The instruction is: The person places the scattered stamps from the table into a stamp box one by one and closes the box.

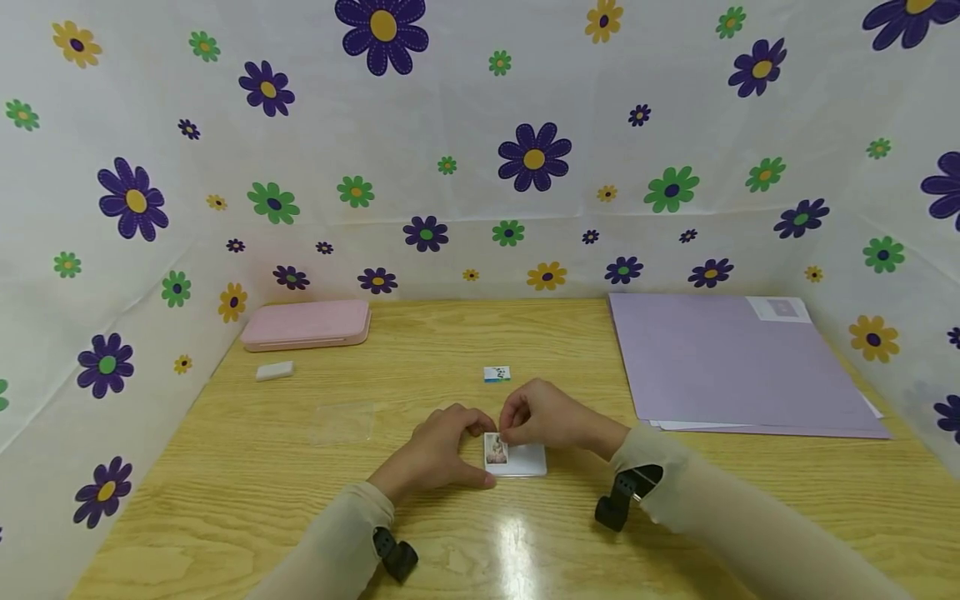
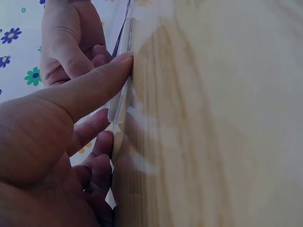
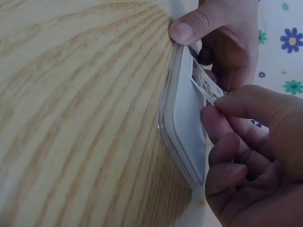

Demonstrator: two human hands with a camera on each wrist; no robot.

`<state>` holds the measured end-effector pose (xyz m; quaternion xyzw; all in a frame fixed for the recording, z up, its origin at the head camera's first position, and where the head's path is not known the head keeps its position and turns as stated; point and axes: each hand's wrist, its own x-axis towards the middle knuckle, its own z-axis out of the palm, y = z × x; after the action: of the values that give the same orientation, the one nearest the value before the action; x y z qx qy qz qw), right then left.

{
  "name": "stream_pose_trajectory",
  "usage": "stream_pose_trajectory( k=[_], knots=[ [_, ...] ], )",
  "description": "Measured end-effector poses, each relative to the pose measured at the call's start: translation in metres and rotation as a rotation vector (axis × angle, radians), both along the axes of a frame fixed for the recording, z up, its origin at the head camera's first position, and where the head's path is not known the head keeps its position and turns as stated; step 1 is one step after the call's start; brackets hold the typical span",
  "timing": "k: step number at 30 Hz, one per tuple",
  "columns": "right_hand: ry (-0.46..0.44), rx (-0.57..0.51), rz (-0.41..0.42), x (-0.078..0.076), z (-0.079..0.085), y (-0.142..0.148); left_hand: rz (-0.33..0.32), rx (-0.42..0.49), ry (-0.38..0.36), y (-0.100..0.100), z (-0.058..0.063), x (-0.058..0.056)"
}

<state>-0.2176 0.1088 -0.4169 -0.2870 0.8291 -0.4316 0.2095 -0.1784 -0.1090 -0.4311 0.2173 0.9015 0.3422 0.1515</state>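
A small stamp (image 1: 496, 448) with a toothed edge and a printed picture lies over the left end of a thin white rectangular case (image 1: 528, 461). My right hand (image 1: 547, 417) pinches the stamp by its edge between thumb and forefinger. In the right wrist view the stamp (image 3: 204, 81) tilts up from the white surface of the case (image 3: 189, 116), which has clear rounded edges. My left hand (image 1: 442, 450) holds the case's left end, thumb at the near edge and fingers at the far side. The left wrist view shows the case (image 2: 127, 40) edge-on beside the left thumb.
Beyond the hands lies another small printed stamp (image 1: 497, 374). A clear plastic sleeve (image 1: 342, 422), a white eraser-like block (image 1: 274, 371) and a pink case (image 1: 306, 323) are at left. Large purple folders (image 1: 735, 358) with a white-bordered label (image 1: 778, 309) occupy the right back.
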Motion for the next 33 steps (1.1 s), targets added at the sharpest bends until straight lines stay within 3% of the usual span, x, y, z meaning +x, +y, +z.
stream_pose_trajectory(
  k=[15,33],
  knots=[
    [0.028,0.056,-0.010,-0.0004,-0.0065,-0.0024,-0.015,-0.002,0.018,-0.0009,-0.0017,0.0010],
    [0.038,0.076,0.017,-0.0012,-0.0035,-0.0020,-0.011,-0.003,0.024,0.0000,0.0017,0.0018]
  ],
)
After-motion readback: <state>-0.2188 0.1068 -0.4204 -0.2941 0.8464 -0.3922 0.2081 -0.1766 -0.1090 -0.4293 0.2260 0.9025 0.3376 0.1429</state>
